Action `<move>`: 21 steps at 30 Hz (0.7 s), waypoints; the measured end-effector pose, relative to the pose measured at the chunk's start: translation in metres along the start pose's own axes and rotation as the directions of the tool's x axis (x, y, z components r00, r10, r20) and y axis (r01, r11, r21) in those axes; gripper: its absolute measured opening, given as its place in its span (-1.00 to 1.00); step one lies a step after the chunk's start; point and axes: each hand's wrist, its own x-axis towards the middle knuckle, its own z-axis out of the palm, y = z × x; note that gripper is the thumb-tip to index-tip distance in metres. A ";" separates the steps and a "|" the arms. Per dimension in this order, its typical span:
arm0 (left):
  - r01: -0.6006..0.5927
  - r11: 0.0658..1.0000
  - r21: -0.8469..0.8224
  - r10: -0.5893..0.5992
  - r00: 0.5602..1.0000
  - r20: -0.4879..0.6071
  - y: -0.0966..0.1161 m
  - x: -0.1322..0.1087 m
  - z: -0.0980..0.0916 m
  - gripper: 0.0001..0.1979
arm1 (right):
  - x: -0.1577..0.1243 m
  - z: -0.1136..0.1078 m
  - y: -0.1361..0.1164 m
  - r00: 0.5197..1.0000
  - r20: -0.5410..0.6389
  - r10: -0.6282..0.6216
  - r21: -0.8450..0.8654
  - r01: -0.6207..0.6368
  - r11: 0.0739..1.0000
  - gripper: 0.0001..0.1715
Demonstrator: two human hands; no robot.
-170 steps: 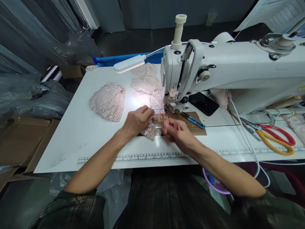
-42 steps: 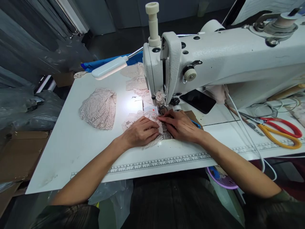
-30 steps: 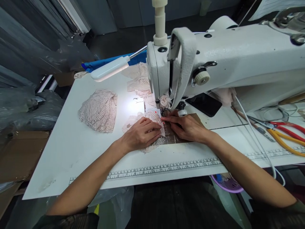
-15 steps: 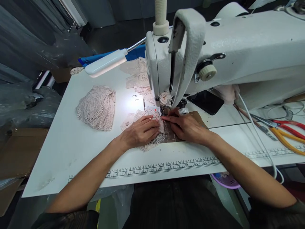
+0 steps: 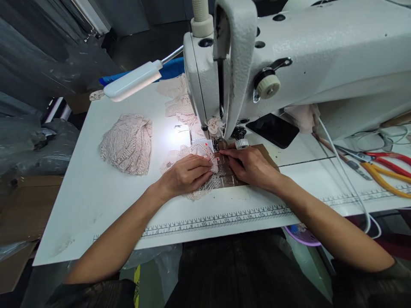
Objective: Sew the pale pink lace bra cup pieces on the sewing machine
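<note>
My left hand [image 5: 187, 175] lies flat, fingers stretched out, on a pale pink lace piece [image 5: 196, 193] just in front of the presser foot [image 5: 219, 144] of a white sewing machine [image 5: 289, 64]. My right hand [image 5: 251, 166] rests beside it on the right, fingers extended and pressing the lace edge near the needle. A brown plate [image 5: 229, 177] lies under the lace.
A stack of lace pieces [image 5: 126, 143] sits on the white table [image 5: 96, 201] at the left, more lace [image 5: 177, 99] behind the machine. A lamp [image 5: 131, 81] shines on the work. A black phone [image 5: 272, 130], red scissors [image 5: 390, 158] and yellow scissors [image 5: 383, 182] lie at right.
Since the oldest frame both hands brought the lace up to the presser foot and laid it flat. In the last second the hands barely shifted; the view moved closer to the machine.
</note>
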 end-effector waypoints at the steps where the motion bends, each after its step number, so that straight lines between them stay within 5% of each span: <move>1: 0.003 1.000 -0.003 -0.003 1.000 0.006 0.000 0.000 0.000 -0.92 | 0.000 -0.001 0.000 1.000 -0.004 -0.002 0.003 0.002 1.000 -0.61; 10: -0.099 0.991 0.091 0.094 0.994 0.052 0.002 0.001 -0.004 -0.89 | -0.005 0.000 0.003 0.998 -0.058 -0.035 0.025 0.036 0.999 -0.62; 21: -0.079 0.993 0.086 0.074 0.995 0.064 0.002 -0.003 -0.002 -0.79 | -0.006 0.005 0.005 0.999 -0.012 -0.032 0.046 0.033 0.998 -0.58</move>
